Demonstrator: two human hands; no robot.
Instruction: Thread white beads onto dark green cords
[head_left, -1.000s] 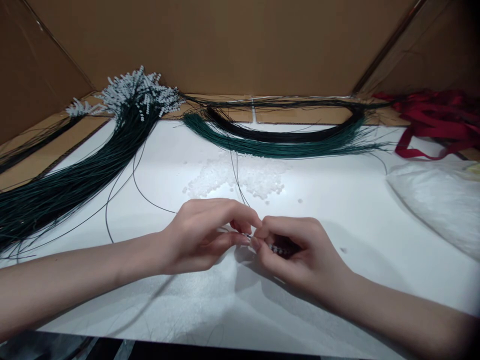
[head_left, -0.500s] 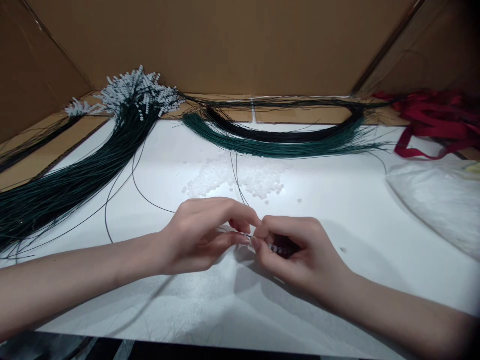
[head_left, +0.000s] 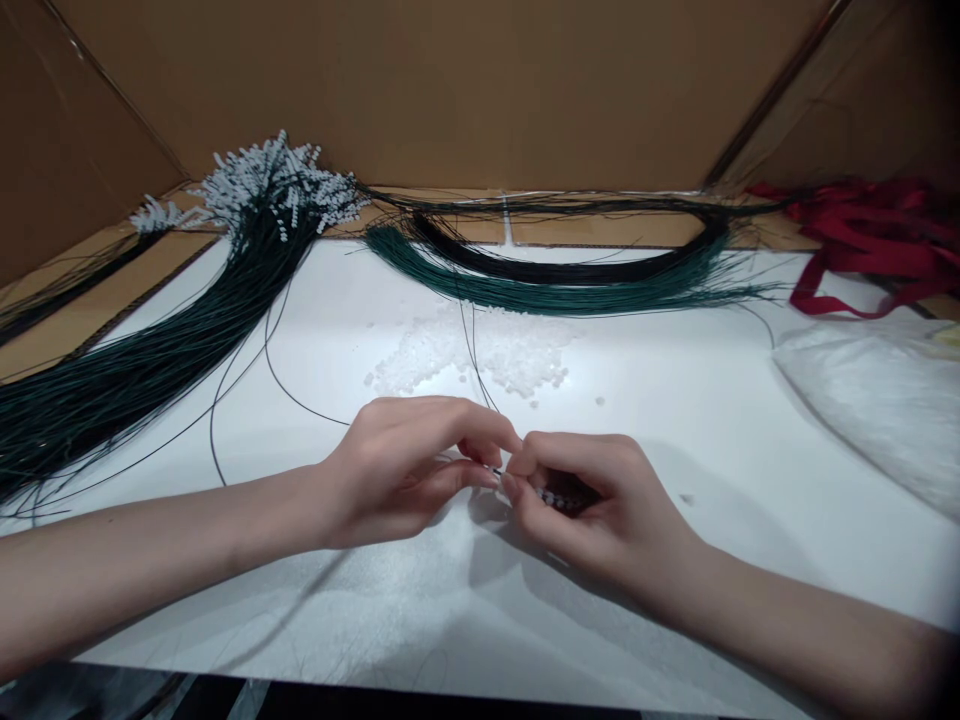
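My left hand (head_left: 416,465) is closed in a pinch on a thin dark wire (head_left: 496,471), close to the fingertips of my right hand (head_left: 592,490). Closed too, my right hand grips a short string of pale beads (head_left: 556,498) on that wire; part of the string is hidden inside the curled fingers. The fingertips of both hands nearly meet above the white board (head_left: 375,610). Just beyond them lies a spread of small whitish beads (head_left: 480,350), with loose dark wires (head_left: 474,365) crossing it.
At the left lies a large bundle of dark green wires (head_left: 172,330) with white beaded tips (head_left: 270,185). Curved green and black wires (head_left: 555,290) lie at the back. Red ribbon (head_left: 862,240) and a clear plastic bag (head_left: 877,390) are at the right. Cardboard walls (head_left: 480,90) stand behind.
Almost nothing differs. Both hands keep their place and their pinch, with at most a slight shift of the left thumb.
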